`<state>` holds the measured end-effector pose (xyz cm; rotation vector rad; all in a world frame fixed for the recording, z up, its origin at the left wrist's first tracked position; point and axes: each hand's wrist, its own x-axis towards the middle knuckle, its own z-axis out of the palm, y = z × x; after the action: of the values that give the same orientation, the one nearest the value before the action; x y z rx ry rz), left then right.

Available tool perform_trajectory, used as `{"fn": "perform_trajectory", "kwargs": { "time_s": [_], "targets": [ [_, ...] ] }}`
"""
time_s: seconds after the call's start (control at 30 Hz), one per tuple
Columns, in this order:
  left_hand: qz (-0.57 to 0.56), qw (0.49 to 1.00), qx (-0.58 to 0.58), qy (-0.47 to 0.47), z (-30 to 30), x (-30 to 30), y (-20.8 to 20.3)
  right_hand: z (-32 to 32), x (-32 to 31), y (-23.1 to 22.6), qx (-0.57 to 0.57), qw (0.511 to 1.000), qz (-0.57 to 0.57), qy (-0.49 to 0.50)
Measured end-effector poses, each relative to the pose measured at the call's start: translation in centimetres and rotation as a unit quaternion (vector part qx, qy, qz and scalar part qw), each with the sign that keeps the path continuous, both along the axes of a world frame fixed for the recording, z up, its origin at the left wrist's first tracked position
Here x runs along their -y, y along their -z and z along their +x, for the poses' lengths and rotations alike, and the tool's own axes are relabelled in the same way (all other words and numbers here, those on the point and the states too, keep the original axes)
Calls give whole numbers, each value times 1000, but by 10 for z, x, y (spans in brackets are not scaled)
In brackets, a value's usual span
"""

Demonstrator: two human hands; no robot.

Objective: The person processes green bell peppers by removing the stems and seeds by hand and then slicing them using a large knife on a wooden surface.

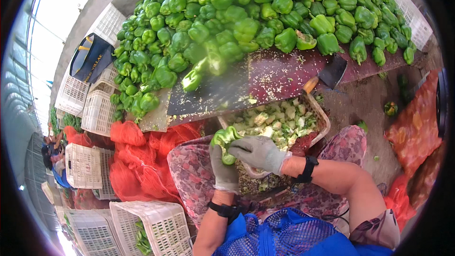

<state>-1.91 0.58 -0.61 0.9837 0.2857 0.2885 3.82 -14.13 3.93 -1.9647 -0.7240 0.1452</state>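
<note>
My gloved left hand [223, 168] is wrapped round a cut-open green bell pepper [224, 138] above my lap. My gloved right hand [261, 153] is closed, its fingertips pressed against the pepper's open side; whether a bit of core is between them is hidden. Just beyond the hands, a shallow white crate [323, 122] holds pale green cores and scraps. A cleaver [333, 71] with a wooden handle lies on the seed-strewn board [208, 99], its handle over the crate's far corner. A cut pepper [192, 81] lies on the board's left part.
A large heap of green bell peppers [265, 7] covers the far side. Red mesh sacks [137, 161] and white plastic crates [156, 225] stand at my left. Filled mesh sacks [414, 128] lie at the right. A dark blue bag [92, 59] hangs on crates far left.
</note>
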Motion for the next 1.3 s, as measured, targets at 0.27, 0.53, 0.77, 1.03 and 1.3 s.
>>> {"fn": "perform_trajectory", "kwargs": {
  "time_s": [0.27, 0.53, 0.77, 1.03, 1.3],
  "targets": [
    [55, 998, -20, 23, 1, 10, 12, 2, -5, 8, -269, 961, 62, -27],
    [-176, 974, -112, 92, -4, 12, 8, 13, -2, 11, -18, 996, 86, -10],
    [-221, 959, -120, 131, -2, 13, -3, 27, 13, 3, 291, 942, -126, -113],
    [-225, 943, -174, 176, -4, 19, -23, 28, 12, 17, 379, 897, -168, -153],
    [-246, 929, -197, 193, -3, 14, -15, 31, 9, 26, 409, 881, -169, -166]
  ]
}}
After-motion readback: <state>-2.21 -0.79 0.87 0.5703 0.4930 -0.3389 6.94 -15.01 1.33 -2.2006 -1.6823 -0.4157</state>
